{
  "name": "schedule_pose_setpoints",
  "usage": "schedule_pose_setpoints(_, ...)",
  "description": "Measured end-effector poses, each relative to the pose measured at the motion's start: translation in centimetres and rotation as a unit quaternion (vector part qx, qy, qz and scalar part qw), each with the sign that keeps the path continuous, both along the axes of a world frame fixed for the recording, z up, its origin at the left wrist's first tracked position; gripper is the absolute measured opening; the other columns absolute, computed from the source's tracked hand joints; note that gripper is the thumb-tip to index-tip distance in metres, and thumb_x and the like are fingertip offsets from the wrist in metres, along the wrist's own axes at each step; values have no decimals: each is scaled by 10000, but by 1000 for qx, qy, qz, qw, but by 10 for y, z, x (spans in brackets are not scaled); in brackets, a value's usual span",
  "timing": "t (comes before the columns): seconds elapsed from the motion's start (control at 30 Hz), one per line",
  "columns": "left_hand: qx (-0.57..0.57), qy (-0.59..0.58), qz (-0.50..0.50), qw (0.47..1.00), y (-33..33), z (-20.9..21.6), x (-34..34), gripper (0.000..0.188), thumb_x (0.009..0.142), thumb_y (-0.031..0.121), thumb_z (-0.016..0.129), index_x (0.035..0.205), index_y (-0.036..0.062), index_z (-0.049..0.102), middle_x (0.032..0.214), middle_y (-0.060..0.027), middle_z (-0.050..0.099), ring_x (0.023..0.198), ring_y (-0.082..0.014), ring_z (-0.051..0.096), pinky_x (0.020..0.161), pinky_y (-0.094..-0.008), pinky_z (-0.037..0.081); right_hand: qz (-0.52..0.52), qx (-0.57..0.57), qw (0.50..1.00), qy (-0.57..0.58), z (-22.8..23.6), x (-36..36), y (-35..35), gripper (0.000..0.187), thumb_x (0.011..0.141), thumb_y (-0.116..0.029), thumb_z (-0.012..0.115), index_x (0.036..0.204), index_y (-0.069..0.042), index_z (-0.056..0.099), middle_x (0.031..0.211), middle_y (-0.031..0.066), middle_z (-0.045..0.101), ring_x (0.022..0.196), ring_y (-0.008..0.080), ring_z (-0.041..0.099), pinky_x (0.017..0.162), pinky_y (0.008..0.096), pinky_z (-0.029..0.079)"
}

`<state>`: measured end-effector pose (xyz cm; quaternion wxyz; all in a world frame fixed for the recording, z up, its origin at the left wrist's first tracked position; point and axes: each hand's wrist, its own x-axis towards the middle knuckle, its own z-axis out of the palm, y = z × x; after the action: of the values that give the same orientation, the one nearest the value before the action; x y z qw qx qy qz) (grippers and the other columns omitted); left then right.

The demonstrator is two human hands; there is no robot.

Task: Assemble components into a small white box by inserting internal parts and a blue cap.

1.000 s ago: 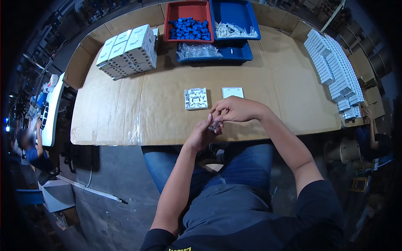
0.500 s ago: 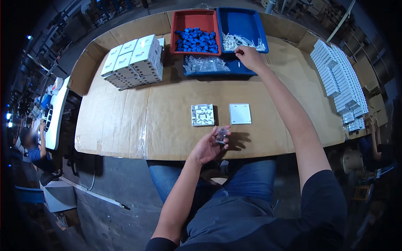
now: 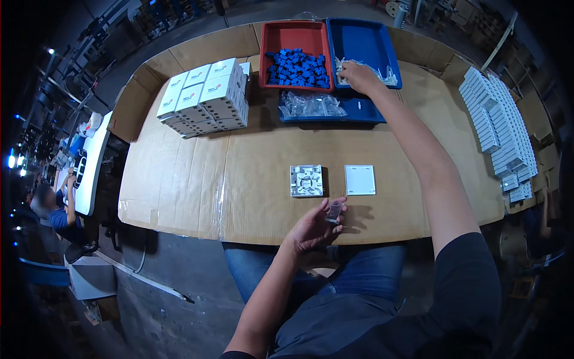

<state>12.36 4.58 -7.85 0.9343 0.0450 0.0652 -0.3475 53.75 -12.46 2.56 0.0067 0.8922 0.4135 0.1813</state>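
Observation:
Near the front edge of the table, my left hand point(image 3: 312, 230) is closed round a small clear plastic bag point(image 3: 335, 211), held between thumb and fingers. My right hand point(image 3: 357, 78) reaches into the blue tray point(image 3: 363, 42) at the back, its fingers bent together among small white plastic parts point(image 3: 387, 75). Anything between those fingertips is hidden. Just beyond my left hand lies an open white square box base point(image 3: 306, 180) with moulded grey-and-white insides. To its right sits a flat white square cover point(image 3: 360, 180).
A red tray point(image 3: 296, 39) holds blue connector-like pieces point(image 3: 298, 67). A lower blue tray point(image 3: 365, 112) contains clear plastic bags point(image 3: 311, 105) and one white part. White boxes point(image 3: 206, 99) are stacked left; white units point(image 3: 499, 122) stand in rows right. Cardboard walls point(image 3: 167, 66) edge the table. Another person point(image 3: 57, 209) sits far left.
My right hand has gone deeper among the white parts. The whole view has shifted, so the table appears lower and farther right. My left hand still holds the clear bag.

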Motion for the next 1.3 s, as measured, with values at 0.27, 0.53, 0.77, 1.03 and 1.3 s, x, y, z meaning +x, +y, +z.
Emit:
schedule_pose_setpoints(0.27, 13, 0, -13, 1000, -5, 9, 4, 535, 1103, 401, 505, 1522, 72, 461, 1239, -69, 654, 1010, -192, 665, 920, -374, 610, -89, 174, 981, 6, -2, 22, -25, 172, 940, -144, 668, 1094, -93, 726, 1092, 61, 722, 964, 287, 686, 778, 420, 576)
schedule_pose_setpoints(0.53, 84, -37, 40, 995, -2, -3, -8, 589, 1114, 472, 429, 1502, 31, 471, 1204, -104, 657, 1032, -236, 646, 937, -412, 585, 40, 686, 536, 490, 62, -107, -17, 235, 988, -132, 710, 1196, -27, 680, 1017, 31, 747, 717, 34, 560, 593, 205, 438)
schedule_pose_setpoints(0.77, 142, -8, 83, 986, -6, -6, -8, 578, 1096, 524, 434, 1318, 14, 591, 1097, -106, 684, 1011, -270, 676, 951, -444, 567, 69, 662, 497, 557, 39, -236, -45, 222, 971, -69, 716, 1174, 16, 695, 900, 11, 682, 712, 53, 551, 619, 208, 438)
schedule_pose_setpoints(1.03, 147, -81, 95, 981, -7, 0, -18, 575, 1115, 496, 409, 1320, -14, 578, 1148, -111, 705, 1041, -224, 699, 966, -375, 549, -62, 455, 679, 573, -7, -351, -42, 226, 942, -82, 766, 1154, -4, 755, 927, 2, 727, 715, 49, 582, 648, 223, 469)
schedule_pose_setpoints(1.3, 214, -144, 99, 961, -7, 2, -26, 541, 1104, 451, 479, 1301, -37, 602, 1166, -136, 713, 1092, -241, 705, 1047, -400, 527, -26, 217, 816, 535, 28, -354, -24, 130, 917, -73, 744, 1021, 6, 753, 903, 49, 725, 887, 119, 674, 788, 298, 530)
